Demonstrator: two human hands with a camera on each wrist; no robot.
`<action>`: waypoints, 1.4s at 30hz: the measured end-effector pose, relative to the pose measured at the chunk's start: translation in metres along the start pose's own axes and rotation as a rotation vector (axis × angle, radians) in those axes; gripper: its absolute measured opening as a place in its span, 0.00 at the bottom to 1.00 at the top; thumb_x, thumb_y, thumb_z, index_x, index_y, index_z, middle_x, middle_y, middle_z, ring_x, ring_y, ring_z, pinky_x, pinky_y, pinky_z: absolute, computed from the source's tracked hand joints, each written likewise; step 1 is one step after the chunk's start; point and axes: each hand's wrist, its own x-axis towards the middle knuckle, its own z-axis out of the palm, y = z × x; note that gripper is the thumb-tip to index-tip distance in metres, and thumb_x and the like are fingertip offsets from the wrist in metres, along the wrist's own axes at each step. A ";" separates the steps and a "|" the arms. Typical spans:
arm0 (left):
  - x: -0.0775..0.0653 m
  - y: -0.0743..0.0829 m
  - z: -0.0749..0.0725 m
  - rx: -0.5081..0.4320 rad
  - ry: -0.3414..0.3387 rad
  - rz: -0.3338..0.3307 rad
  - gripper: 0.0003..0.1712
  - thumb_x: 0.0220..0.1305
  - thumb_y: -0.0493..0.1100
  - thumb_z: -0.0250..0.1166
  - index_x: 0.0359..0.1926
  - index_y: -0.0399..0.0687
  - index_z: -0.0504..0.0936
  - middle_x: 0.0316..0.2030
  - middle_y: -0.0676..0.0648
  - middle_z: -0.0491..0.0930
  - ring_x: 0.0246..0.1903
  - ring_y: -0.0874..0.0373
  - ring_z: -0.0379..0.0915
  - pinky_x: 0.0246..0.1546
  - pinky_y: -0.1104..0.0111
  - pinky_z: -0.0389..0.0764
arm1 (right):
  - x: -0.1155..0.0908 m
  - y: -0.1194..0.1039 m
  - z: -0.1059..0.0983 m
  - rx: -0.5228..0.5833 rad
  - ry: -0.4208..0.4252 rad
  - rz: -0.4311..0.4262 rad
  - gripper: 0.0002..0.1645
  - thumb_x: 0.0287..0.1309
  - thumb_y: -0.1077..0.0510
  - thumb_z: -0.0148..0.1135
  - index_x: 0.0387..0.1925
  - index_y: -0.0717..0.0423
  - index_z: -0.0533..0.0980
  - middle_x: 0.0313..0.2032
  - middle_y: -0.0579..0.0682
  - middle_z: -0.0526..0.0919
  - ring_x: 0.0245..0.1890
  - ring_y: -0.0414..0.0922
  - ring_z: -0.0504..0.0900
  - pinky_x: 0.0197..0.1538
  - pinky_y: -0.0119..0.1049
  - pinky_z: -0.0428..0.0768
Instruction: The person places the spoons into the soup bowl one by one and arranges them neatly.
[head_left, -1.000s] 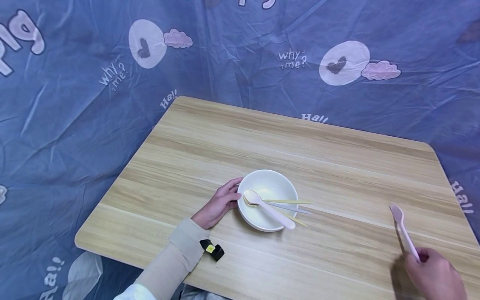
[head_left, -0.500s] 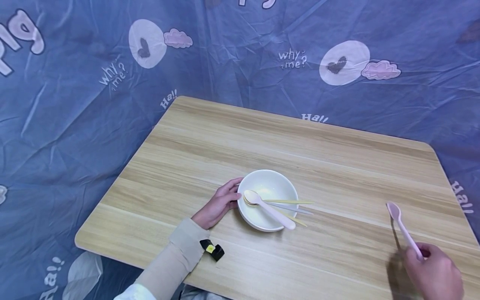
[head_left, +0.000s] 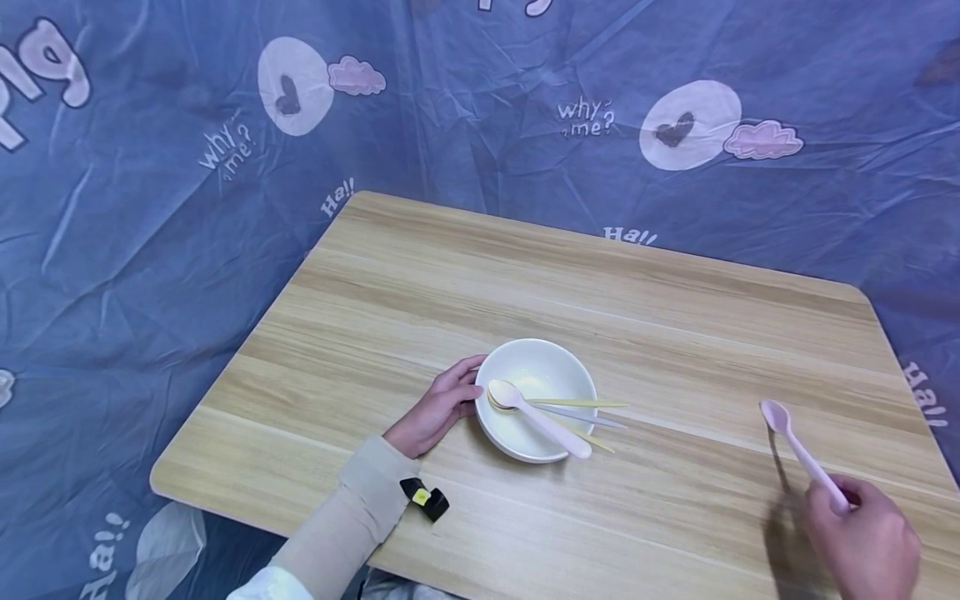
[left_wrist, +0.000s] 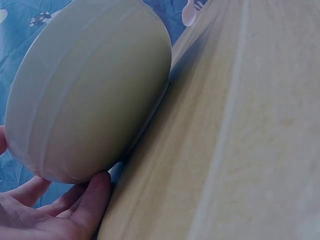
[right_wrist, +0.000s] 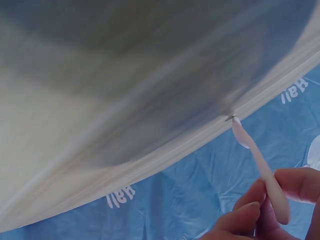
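A white bowl [head_left: 536,362] stands at the near middle of the table. My left hand [head_left: 438,404] grips its left side, thumb at the rim; the left wrist view shows fingers [left_wrist: 90,205] under the bowl's outer wall. Inside lies a pale pink spoon [head_left: 551,429], its handle over the near right rim. Beneath it are stacked spoon heads and thin yellow handles [head_left: 581,403] and a grey one [head_left: 592,417] jutting past the rim. At the right, my right hand [head_left: 862,533] pinches another pink spoon [head_left: 806,462] by its handle, head pointing away and left; its shadow falls on the tabletop.
The wooden table [head_left: 465,275] has rounded corners and its near edge runs by the left forearm. A blue printed cloth [head_left: 480,108] hangs behind it and along the left. A black strap with a yellow tag [head_left: 422,497] sticks out at the left wrist.
My right hand has turned the pink spoon so its hollow faces up more, and the spoon's head has shifted slightly left. The left hand and bowl have stayed still.
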 end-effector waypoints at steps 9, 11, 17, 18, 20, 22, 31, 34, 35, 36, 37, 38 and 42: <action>0.000 0.000 0.000 0.009 -0.002 0.002 0.33 0.64 0.39 0.52 0.70 0.43 0.56 0.65 0.35 0.63 0.57 0.52 0.67 0.48 0.66 0.75 | -0.003 -0.008 0.003 0.031 0.055 -0.020 0.23 0.52 0.52 0.54 0.44 0.62 0.79 0.14 0.22 0.61 0.30 0.58 0.72 0.29 0.39 0.60; 0.000 0.000 0.000 0.009 0.001 0.000 0.33 0.63 0.39 0.52 0.70 0.43 0.57 0.64 0.35 0.63 0.57 0.52 0.67 0.48 0.66 0.75 | -0.004 -0.009 0.003 0.043 0.064 -0.027 0.22 0.51 0.52 0.55 0.44 0.62 0.79 0.15 0.21 0.60 0.30 0.58 0.72 0.29 0.39 0.60; -0.001 0.001 0.000 0.011 0.009 -0.005 0.33 0.63 0.39 0.52 0.70 0.43 0.57 0.64 0.35 0.64 0.57 0.52 0.67 0.48 0.67 0.75 | -0.005 -0.013 0.003 0.068 0.078 -0.048 0.19 0.51 0.52 0.56 0.40 0.60 0.81 0.12 0.17 0.57 0.19 0.30 0.65 0.28 0.37 0.60; -0.001 0.001 0.000 0.010 0.010 -0.005 0.33 0.63 0.39 0.52 0.70 0.43 0.57 0.64 0.35 0.64 0.57 0.52 0.67 0.48 0.67 0.75 | -0.005 -0.014 0.003 0.070 0.076 -0.050 0.18 0.51 0.52 0.56 0.39 0.60 0.81 0.12 0.17 0.58 0.18 0.26 0.61 0.27 0.37 0.59; -0.001 0.001 0.000 0.009 0.011 -0.007 0.33 0.63 0.39 0.52 0.70 0.43 0.57 0.64 0.35 0.64 0.57 0.52 0.67 0.49 0.67 0.75 | -0.007 -0.017 0.004 0.076 0.076 -0.057 0.18 0.51 0.52 0.56 0.39 0.60 0.81 0.13 0.17 0.58 0.17 0.23 0.56 0.26 0.36 0.59; -0.001 0.001 0.000 0.009 0.011 -0.009 0.33 0.63 0.39 0.52 0.70 0.43 0.57 0.64 0.35 0.64 0.57 0.52 0.67 0.49 0.67 0.75 | -0.008 -0.020 0.005 0.089 0.080 -0.064 0.18 0.51 0.52 0.57 0.40 0.60 0.81 0.14 0.17 0.58 0.18 0.22 0.56 0.27 0.36 0.60; -0.001 0.001 0.000 0.005 0.012 -0.010 0.33 0.63 0.39 0.52 0.70 0.44 0.57 0.65 0.36 0.64 0.57 0.53 0.67 0.49 0.67 0.75 | -0.016 -0.034 0.010 0.137 0.098 -0.109 0.17 0.51 0.53 0.58 0.39 0.60 0.81 0.15 0.14 0.58 0.18 0.19 0.57 0.26 0.33 0.60; -0.001 0.001 0.000 0.006 0.013 -0.014 0.33 0.63 0.40 0.52 0.69 0.44 0.57 0.64 0.36 0.64 0.57 0.53 0.67 0.49 0.67 0.75 | -0.017 -0.037 0.011 0.142 0.097 -0.114 0.17 0.51 0.54 0.58 0.39 0.59 0.82 0.14 0.15 0.59 0.18 0.21 0.58 0.26 0.32 0.60; -0.001 0.001 0.000 0.006 0.014 -0.014 0.33 0.63 0.40 0.52 0.69 0.44 0.57 0.64 0.36 0.64 0.57 0.53 0.67 0.49 0.67 0.74 | -0.018 -0.038 0.011 0.143 0.099 -0.118 0.17 0.50 0.54 0.57 0.38 0.59 0.82 0.14 0.14 0.59 0.18 0.21 0.58 0.26 0.32 0.60; -0.001 0.001 0.000 0.008 0.012 -0.013 0.34 0.63 0.40 0.53 0.70 0.43 0.57 0.64 0.36 0.64 0.57 0.53 0.67 0.49 0.67 0.74 | -0.018 -0.039 0.012 0.146 0.102 -0.122 0.16 0.50 0.54 0.58 0.38 0.59 0.82 0.14 0.14 0.59 0.18 0.21 0.58 0.25 0.32 0.60; -0.001 0.001 0.000 0.008 0.012 -0.013 0.34 0.63 0.40 0.53 0.70 0.44 0.57 0.64 0.36 0.64 0.57 0.53 0.67 0.49 0.67 0.74 | -0.019 -0.040 0.012 0.145 0.104 -0.124 0.16 0.50 0.54 0.58 0.38 0.58 0.82 0.14 0.14 0.59 0.18 0.21 0.58 0.26 0.32 0.60; -0.001 0.001 0.000 0.009 0.011 -0.013 0.34 0.63 0.40 0.53 0.70 0.44 0.57 0.64 0.36 0.64 0.57 0.52 0.67 0.49 0.67 0.74 | -0.019 -0.041 0.012 0.147 0.103 -0.127 0.16 0.50 0.54 0.58 0.38 0.58 0.82 0.14 0.14 0.59 0.18 0.21 0.59 0.26 0.32 0.60; -0.001 0.002 0.001 0.008 0.009 -0.011 0.34 0.63 0.40 0.53 0.70 0.43 0.56 0.64 0.35 0.63 0.58 0.52 0.67 0.50 0.67 0.74 | -0.022 -0.046 0.014 0.158 0.110 -0.136 0.15 0.50 0.54 0.57 0.37 0.57 0.82 0.15 0.15 0.61 0.19 0.22 0.60 0.26 0.31 0.60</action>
